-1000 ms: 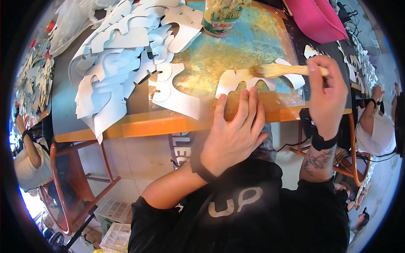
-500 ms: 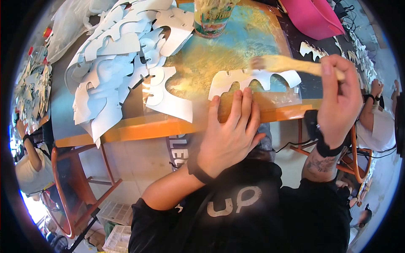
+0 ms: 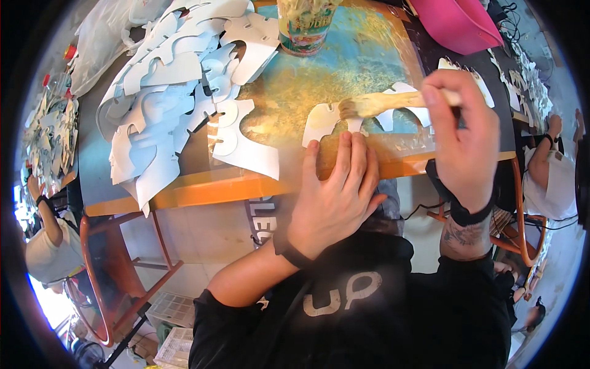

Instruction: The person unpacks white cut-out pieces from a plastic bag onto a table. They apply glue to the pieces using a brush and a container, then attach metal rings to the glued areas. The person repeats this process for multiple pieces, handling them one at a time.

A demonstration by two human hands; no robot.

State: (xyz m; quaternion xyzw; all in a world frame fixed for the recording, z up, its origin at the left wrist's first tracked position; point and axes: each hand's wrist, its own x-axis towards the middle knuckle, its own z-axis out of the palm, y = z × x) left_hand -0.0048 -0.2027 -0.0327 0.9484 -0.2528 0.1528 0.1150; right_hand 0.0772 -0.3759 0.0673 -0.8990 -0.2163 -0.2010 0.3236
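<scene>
A brush (image 3: 393, 103) with a pale, smeared wooden handle is gripped in my right hand (image 3: 466, 132). Its brown bristles are on or just above the upper left part of a white scalloped cutout (image 3: 319, 125) lying on the table. My left hand (image 3: 338, 200) lies flat with fingers spread, its fingertips on the cutout's near edge. The brush covers part of the piece's middle. To the left, a curved white cutout (image 3: 249, 155) rests beside a heap of similar white pieces (image 3: 166, 67).
A coated tub (image 3: 304, 31) stands at the far side of the table (image 3: 246, 186). A pink container (image 3: 458, 27) is at the far right, near more cutouts (image 3: 470, 75). A clear plastic bag (image 3: 104, 43) lies far left. Other people sit at both sides.
My right hand has moved left, and the brush has come left and down with it over the cutout's left part. My left hand has stayed in place.
</scene>
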